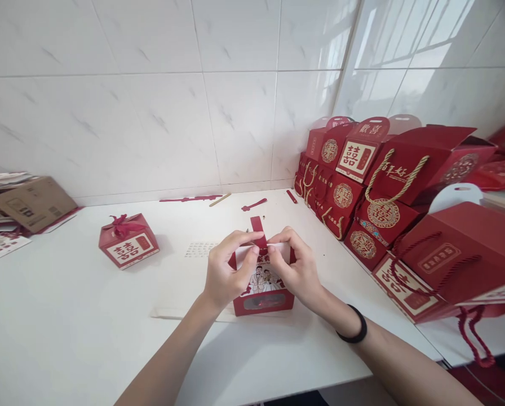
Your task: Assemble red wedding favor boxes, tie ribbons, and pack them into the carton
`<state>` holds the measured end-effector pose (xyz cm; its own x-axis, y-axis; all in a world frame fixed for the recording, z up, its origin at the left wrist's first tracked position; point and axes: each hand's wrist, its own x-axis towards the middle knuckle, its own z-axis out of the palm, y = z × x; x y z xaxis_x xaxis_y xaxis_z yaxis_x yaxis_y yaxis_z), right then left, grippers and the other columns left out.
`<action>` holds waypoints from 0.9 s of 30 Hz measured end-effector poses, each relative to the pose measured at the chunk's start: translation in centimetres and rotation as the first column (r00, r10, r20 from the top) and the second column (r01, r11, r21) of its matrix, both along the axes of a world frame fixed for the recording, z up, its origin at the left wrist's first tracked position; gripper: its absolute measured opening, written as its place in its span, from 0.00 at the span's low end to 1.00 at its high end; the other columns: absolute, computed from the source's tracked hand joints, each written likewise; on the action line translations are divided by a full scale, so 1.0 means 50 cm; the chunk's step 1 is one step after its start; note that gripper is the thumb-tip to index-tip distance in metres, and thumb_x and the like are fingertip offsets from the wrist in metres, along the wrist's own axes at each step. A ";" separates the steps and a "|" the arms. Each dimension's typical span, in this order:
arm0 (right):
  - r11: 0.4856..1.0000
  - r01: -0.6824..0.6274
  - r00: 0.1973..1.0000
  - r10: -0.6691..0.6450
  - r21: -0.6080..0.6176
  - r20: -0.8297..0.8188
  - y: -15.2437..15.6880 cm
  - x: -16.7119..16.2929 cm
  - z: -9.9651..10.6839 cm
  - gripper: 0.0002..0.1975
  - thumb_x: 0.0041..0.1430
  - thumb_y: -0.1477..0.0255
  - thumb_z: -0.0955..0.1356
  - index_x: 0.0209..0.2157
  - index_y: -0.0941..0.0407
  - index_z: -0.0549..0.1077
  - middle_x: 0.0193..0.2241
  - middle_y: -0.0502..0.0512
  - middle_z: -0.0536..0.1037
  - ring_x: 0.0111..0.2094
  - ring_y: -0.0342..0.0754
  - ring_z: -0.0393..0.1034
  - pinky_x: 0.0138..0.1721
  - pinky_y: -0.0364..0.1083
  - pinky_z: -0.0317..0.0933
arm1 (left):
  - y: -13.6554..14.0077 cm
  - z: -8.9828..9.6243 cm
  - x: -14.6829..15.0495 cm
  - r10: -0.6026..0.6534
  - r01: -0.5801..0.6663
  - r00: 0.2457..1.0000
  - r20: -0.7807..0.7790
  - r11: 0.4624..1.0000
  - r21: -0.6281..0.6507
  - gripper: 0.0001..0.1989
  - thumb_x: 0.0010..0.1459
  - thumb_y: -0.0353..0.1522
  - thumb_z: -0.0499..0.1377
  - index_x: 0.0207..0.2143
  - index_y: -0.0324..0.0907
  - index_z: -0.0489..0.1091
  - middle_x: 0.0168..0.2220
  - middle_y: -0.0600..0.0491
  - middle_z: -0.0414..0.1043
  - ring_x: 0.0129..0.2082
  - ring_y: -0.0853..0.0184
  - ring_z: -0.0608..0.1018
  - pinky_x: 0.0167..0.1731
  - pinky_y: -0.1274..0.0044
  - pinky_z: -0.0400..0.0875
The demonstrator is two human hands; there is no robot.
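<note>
A small red-and-white gift box (264, 304) stands upright on the table, with a cartoon couple on its front and a clear oval window low down. From its top a red paper strap (256, 224) sticks up. My left hand (233, 269) is closed at the top left of the box, thumb and index finger pinching by the strap. On the other side, my right hand (297, 268) pinches the top edge close to the strap, the fingertips of both hands almost meeting. The fingers partly hide the top of the box.
Left of my hands sits a red box with a ribbon bow (128, 241). Stacked red gift boxes (381, 211) line the right side. Cardboard and papers (32, 204) pile up at the far left. Red strips (191, 198) lie along the tiled wall (159, 129).
</note>
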<state>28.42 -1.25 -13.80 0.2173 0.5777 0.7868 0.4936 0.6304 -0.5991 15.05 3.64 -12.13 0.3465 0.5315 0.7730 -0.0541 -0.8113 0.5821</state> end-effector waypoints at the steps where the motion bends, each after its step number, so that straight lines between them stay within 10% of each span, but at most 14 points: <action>1: 1.000 0.005 1.000 -0.005 -0.003 0.001 -0.001 0.000 -0.001 0.03 0.58 0.76 0.63 0.31 0.56 0.66 0.25 0.48 0.65 0.24 0.40 0.59 0.26 0.41 0.54 | -0.001 0.000 0.000 -0.001 0.001 1.000 -0.005 1.000 -0.019 0.09 0.56 0.27 0.55 0.38 0.42 0.72 0.32 0.53 0.73 0.32 0.69 0.75 0.34 0.77 0.71; 4: 0.999 -0.039 0.999 0.039 -0.013 -0.001 -0.003 0.006 -0.005 0.03 0.60 0.73 0.62 0.32 0.56 0.67 0.26 0.49 0.66 0.25 0.42 0.61 0.28 0.42 0.56 | 0.003 -0.008 -0.005 -0.067 0.069 0.998 0.022 0.990 -0.122 0.15 0.56 0.27 0.55 0.47 0.44 0.68 0.35 0.52 0.74 0.36 0.66 0.76 0.37 0.75 0.71; 9: 0.918 -0.394 0.857 0.349 -0.047 -0.380 0.012 0.036 -0.013 0.22 0.63 0.54 0.55 0.52 0.53 0.59 0.27 0.51 0.69 0.27 0.47 0.66 0.29 0.46 0.61 | 0.013 -0.036 -0.038 -0.346 0.360 0.932 0.107 0.857 -0.368 0.41 0.56 0.30 0.55 0.63 0.51 0.30 0.48 0.46 0.70 0.45 0.60 0.74 0.39 0.69 0.72; 15: 0.915 -0.332 0.786 0.134 -0.229 -0.603 0.063 0.073 -0.032 0.26 0.54 0.48 0.59 0.30 0.58 0.69 0.21 0.52 0.68 0.24 0.48 0.66 0.30 0.47 0.62 | -0.001 -0.052 -0.099 -0.263 0.104 0.934 -0.244 0.850 -0.517 0.25 0.51 0.34 0.62 0.52 0.41 0.63 0.49 0.44 0.70 0.49 0.55 0.72 0.49 0.68 0.68; 19: 0.869 -0.226 0.916 0.036 -0.440 -0.399 0.074 0.065 -0.062 0.19 0.53 0.55 0.62 0.27 0.58 0.68 0.22 0.52 0.68 0.25 0.47 0.65 0.30 0.46 0.61 | -0.016 -0.038 -0.149 0.002 -0.024 0.999 -0.036 0.795 -0.606 0.24 0.47 0.38 0.65 0.47 0.41 0.67 0.46 0.46 0.73 0.44 0.59 0.75 0.44 0.73 0.71; 27: 0.826 0.005 0.957 0.160 -0.563 0.242 0.100 0.035 -0.108 0.16 0.54 0.60 0.58 0.29 0.56 0.71 0.34 0.58 0.73 0.34 0.51 0.68 0.38 0.49 0.61 | -0.113 0.048 -0.294 0.487 0.261 0.784 0.384 0.303 -0.917 0.10 0.57 0.36 0.57 0.37 0.40 0.71 0.30 0.53 0.76 0.24 0.69 0.77 0.21 0.81 0.70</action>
<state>30.16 3.75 -19.21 -0.0174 0.9371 0.3487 0.6491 0.2758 -0.7089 0.36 -2.01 -9.73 -0.0246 0.9628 -0.2690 -0.5820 0.2050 0.7870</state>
